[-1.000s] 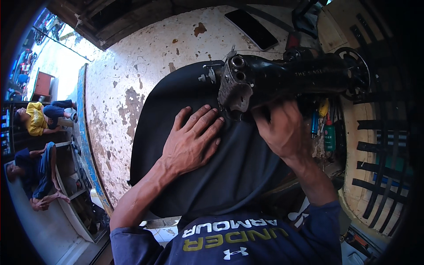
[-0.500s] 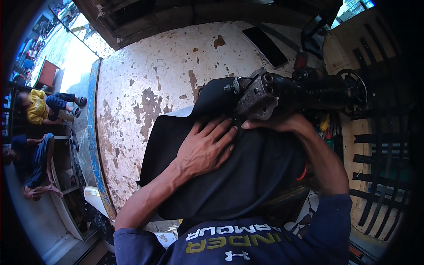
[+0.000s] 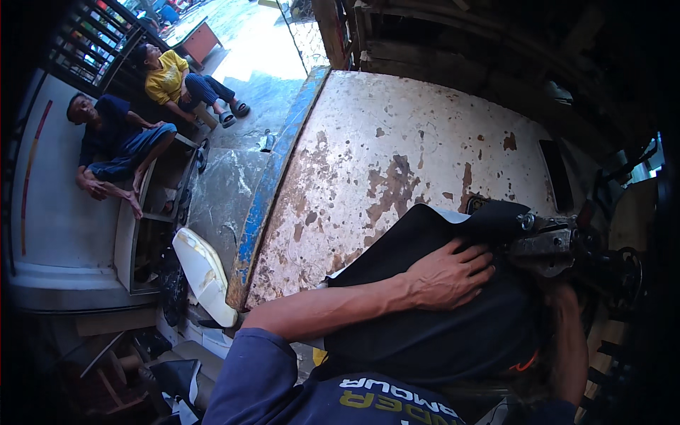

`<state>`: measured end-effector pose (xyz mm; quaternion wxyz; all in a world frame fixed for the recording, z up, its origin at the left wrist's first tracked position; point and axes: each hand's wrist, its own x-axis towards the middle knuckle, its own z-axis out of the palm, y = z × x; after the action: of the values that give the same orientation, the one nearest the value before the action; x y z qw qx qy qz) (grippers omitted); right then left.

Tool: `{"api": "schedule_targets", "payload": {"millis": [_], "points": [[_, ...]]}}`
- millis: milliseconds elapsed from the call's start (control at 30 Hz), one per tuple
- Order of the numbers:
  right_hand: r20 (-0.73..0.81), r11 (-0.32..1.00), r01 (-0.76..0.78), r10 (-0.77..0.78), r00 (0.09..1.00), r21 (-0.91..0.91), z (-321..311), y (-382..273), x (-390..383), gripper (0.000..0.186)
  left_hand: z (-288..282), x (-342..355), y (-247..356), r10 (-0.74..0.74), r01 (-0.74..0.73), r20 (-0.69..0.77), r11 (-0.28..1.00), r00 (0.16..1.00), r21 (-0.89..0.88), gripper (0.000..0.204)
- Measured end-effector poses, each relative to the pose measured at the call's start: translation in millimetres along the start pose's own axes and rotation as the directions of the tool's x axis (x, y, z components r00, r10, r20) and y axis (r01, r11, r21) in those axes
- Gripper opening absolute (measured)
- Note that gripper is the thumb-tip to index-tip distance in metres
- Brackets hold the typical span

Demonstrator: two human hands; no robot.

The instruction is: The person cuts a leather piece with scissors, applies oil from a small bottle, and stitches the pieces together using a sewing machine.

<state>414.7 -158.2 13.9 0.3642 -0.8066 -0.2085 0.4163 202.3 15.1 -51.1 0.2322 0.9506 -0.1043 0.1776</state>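
My left hand (image 3: 453,275) lies flat on a wide sheet of black material (image 3: 418,340), its fingers stretched toward the sewing machine (image 3: 544,249). The sheet is pale on its underside, and its far edge curls up beside the machine's needle end. My right hand (image 3: 558,292) is low beside the machine head; the machine and shadow hide its fingers. A red-orange curved thing (image 3: 524,363) shows at the sheet's near right edge.
The worn white tabletop (image 3: 340,184) has a blue-painted left edge (image 3: 265,202). A dark phone (image 3: 556,175) lies at its far right. Two people sit at the left, one in a yellow shirt (image 3: 166,76), one in dark clothes (image 3: 113,138). A white padded piece (image 3: 202,276) stands beside the table.
The view has swung left, so the table and machine appear farther right. My left hand stays flat on the black sheet. My right hand's fingers, partly visible before, are now hidden by the machine.
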Motion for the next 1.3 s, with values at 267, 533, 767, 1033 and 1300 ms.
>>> {"api": "schedule_targets", "payload": {"millis": [267,533,767,1033,1300], "points": [[0.104,0.998,-0.034,0.039,0.994,-0.053,-3,-14,0,0.064,-10,8,-1,-0.028,0.034,0.058,0.994,0.998,-0.103,0.053],[0.225,0.918,0.180,-0.103,0.969,-0.353,-5,-34,-9,0.070,-15,14,0,-0.079,0.094,0.121,0.988,0.990,-0.124,0.052],[0.221,0.978,0.146,-0.111,0.969,-0.152,-7,7,-1,0.073,0,14,-5,0.041,-0.044,0.170,0.999,0.985,0.016,0.042],[0.280,0.867,0.194,-0.066,0.958,-0.458,-23,9,-7,0.079,-22,19,-5,0.164,-0.184,0.299,0.982,0.940,0.039,0.055],[0.307,0.826,0.221,-0.061,0.950,-0.518,-7,13,6,0.068,-25,9,-6,0.063,-0.100,0.331,0.991,0.941,0.095,0.056]]}}
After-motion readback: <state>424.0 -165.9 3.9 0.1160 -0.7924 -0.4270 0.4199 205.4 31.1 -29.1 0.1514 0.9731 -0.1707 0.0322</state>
